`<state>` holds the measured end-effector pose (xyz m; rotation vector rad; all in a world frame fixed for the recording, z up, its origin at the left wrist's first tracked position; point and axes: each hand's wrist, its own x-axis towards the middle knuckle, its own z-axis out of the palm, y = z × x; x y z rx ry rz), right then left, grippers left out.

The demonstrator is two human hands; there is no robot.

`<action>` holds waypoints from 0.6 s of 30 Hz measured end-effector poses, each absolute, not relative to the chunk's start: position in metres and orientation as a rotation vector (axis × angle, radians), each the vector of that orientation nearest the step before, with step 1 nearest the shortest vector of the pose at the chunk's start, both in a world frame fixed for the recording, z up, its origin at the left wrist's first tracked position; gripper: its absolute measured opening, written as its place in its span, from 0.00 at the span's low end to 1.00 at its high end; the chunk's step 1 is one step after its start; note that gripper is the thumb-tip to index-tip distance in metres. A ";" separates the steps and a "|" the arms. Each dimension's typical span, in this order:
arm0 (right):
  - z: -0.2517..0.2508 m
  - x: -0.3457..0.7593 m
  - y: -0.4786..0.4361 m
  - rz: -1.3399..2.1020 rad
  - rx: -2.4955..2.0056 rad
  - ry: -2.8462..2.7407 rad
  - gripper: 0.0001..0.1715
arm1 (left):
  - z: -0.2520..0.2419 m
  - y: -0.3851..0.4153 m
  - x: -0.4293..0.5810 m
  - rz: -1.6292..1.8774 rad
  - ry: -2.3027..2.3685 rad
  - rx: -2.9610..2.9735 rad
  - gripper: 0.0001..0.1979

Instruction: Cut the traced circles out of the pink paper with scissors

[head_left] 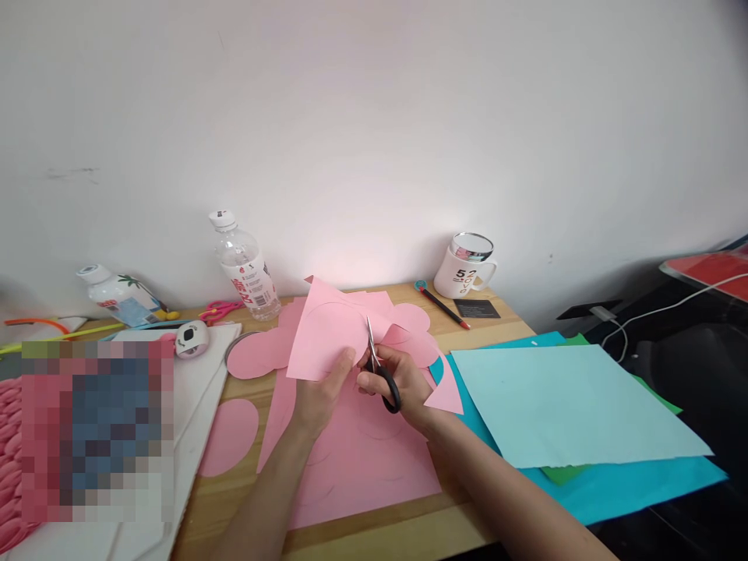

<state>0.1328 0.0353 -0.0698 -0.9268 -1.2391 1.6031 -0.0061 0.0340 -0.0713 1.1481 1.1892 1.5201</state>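
My left hand (327, 388) pinches the lower edge of a pink paper sheet (327, 327), holding it up above the table. A curved pencil line shows faintly on the sheet. In my right hand (403, 378) is a pair of scissors (390, 392) with black handles, its blades pointing up at the right part of the sheet. A cut strip of the pink paper curls over behind my right hand. Beneath both hands lie larger pink sheets (362, 483) with pencil lines on them. Pink paper circles (234, 436) lie to the left, and more are behind my hands.
At the back stand a clear bottle (248, 273), a smaller white bottle (120, 294) and a white mug (464, 269). A pencil (444, 305) and a black card (478, 308) lie near the mug. Light blue paper (584, 405) covers the right side, over darker blue and green sheets. White boards (192, 421) lie left.
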 end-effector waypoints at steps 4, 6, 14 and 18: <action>-0.062 0.134 0.035 1.552 -0.935 -1.291 0.25 | -0.071 0.033 -0.006 1.490 1.189 1.127 0.17; -0.062 0.135 0.036 1.548 -0.917 -1.297 0.25 | -0.070 0.032 -0.006 1.475 1.188 1.117 0.17; -0.060 0.133 0.036 1.561 -0.898 -1.271 0.24 | -0.068 0.033 -0.008 1.493 1.160 1.156 0.15; -0.059 0.132 0.036 1.567 -0.925 -1.272 0.24 | -0.069 0.034 -0.010 1.488 1.143 1.150 0.13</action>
